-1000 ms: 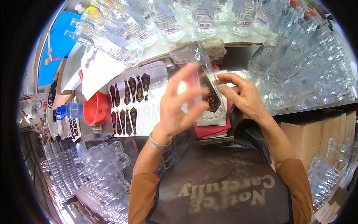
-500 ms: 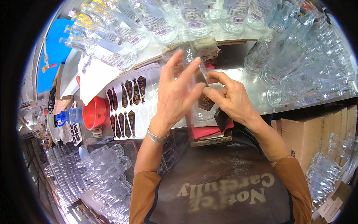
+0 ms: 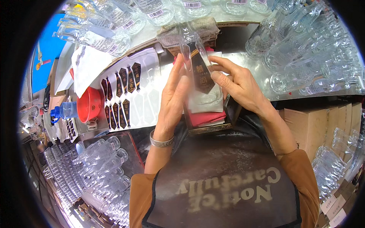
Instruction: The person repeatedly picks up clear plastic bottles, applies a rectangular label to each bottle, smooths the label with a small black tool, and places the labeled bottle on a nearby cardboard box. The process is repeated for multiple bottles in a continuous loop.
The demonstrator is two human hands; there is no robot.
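A clear glass bottle [image 3: 194, 89] lies tilted in front of me, its neck pointing away onto a folded grey cloth [image 3: 205, 28]. On its upper side is a black tie-shaped label [image 3: 202, 72] with gold marks. My left hand [image 3: 174, 95], somewhat blurred, lies along the bottle's left side with its fingers stretched out. Against the right side, near the label's edge, rest the thumb and bent fingers of my right hand [image 3: 239, 81]. Its lower fingers are curled out of sight, with something dark below them that I cannot make out. White and pink cloths [image 3: 207, 118] lie under the bottle on a wooden stand [image 3: 211, 129].
Left of the bottle, a white sheet [image 3: 146, 108] carries several tie-shaped labels [image 3: 122, 83]. Beyond it are a red bowl [image 3: 88, 104] and a blue-capped plastic bottle [image 3: 68, 110]. Glass bottles [image 3: 315, 76] crowd the table's back and right. Cardboard boxes [image 3: 308, 127] stand lower right.
My left hand has come down from above the bottle to its left side, its fingers less spread. My right hand has shifted slightly up; the black object below it no longer shows clearly.
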